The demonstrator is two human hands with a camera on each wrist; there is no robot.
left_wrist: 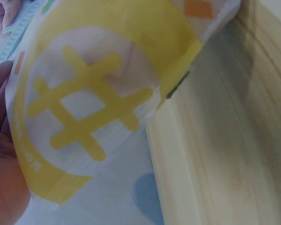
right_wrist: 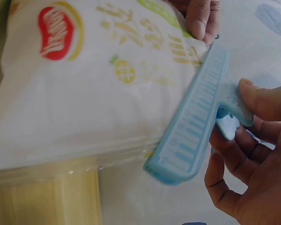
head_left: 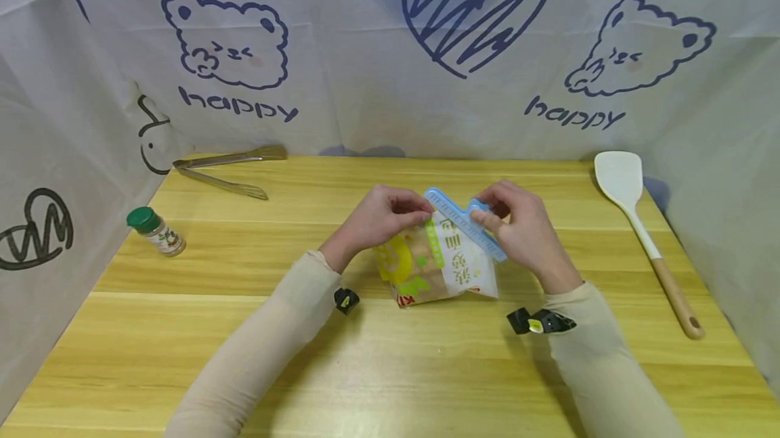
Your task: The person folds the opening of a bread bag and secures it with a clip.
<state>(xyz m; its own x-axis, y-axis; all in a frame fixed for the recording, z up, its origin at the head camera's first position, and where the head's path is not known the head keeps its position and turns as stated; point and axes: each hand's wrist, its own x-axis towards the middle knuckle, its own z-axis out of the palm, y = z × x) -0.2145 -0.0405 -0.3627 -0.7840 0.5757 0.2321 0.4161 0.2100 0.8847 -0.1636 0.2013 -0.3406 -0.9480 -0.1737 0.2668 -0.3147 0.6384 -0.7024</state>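
A plastic food bag [head_left: 451,258], white and yellow with printed characters, is held up just over the table. My left hand [head_left: 390,216] pinches its upper edge near one corner; the bag's yellow side [left_wrist: 98,98] fills much of the left wrist view. Along that same edge lies a long light-blue bag clip [head_left: 463,225]. My right hand [head_left: 521,228] grips the clip by its handle, the thumb on one side and fingers on the other. In the right wrist view the clip [right_wrist: 189,124] reaches across the bag's edge, close to the left fingertips. How firmly it bites cannot be told.
Metal tongs [head_left: 231,160] lie spread at the back left of the wooden table [head_left: 390,370]. A green-capped seasoning jar [head_left: 157,231] sits near the left edge. Along the right edge lies a white spatula [head_left: 636,221] with a wooden handle. Printed cloth [head_left: 353,72] surrounds the table.
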